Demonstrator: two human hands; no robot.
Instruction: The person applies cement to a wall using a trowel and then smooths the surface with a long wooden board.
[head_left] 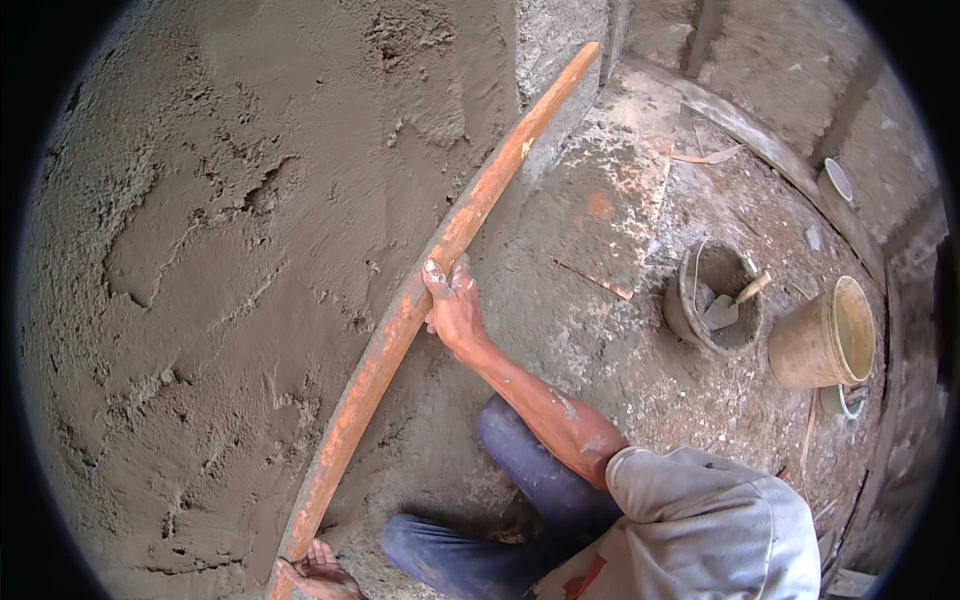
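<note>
A long wooden straightedge [370, 385], its reddish-orange paint worn, slants across the view with one edge along the wet grey mortar on the wall [220, 250]. My right hand [455, 308], smeared with mortar, is closed around it near the middle. At the lower end, my left hand [322, 574] holds the board from beneath with the fingers curled at its edge; part of this hand is cut off by the picture's rim. The mortar has rough hollows and ridges beside smoother patches.
On the mortar-spattered floor [600, 330] to the right stands a black bucket [683, 310] with a trowel [722, 312] in it. A beige bucket [800, 345] and a small pale container [838, 404] are beyond. A white bowl [836, 180] sits at the far right. My bent legs [455, 555] are near the wall.
</note>
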